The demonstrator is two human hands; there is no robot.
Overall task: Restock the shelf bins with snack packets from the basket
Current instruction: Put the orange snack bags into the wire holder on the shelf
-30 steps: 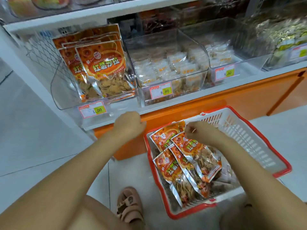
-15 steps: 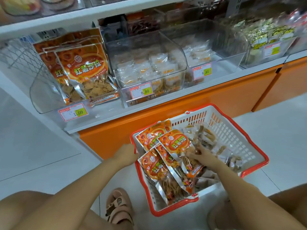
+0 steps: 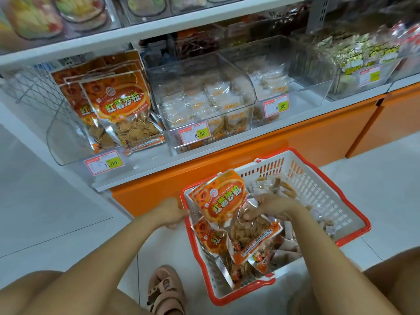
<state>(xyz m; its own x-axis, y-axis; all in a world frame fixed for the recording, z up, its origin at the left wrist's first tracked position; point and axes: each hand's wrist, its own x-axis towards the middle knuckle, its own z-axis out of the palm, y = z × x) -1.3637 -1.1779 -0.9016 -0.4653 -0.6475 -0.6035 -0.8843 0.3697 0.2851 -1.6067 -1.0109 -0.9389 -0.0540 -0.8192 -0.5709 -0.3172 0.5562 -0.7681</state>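
Observation:
A white basket with a red rim [image 3: 336, 196] stands on the floor below the shelf. It holds several orange snack packets and small wrapped snacks [image 3: 279, 185]. My right hand [image 3: 266, 208] grips the top orange packet [image 3: 222, 198] at its clear lower part and holds it tilted above the others. My left hand [image 3: 170, 213] grips the basket's left rim. On the shelf, the leftmost clear bin [image 3: 68, 142] holds several upright packets of the same orange kind [image 3: 122, 105].
Clear bins of small wrapped snacks [image 3: 204, 103] and other packets [image 3: 354, 55] fill the shelf to the right, with price tags [image 3: 195, 133] on their fronts. An orange base panel [image 3: 295, 144] runs under the shelf. My sandalled foot [image 3: 166, 289] is beside the basket on the tiled floor.
My left hand came down from the shelf edge to the basket's left rim. My right hand took hold of the top orange packet and raised its upper end.

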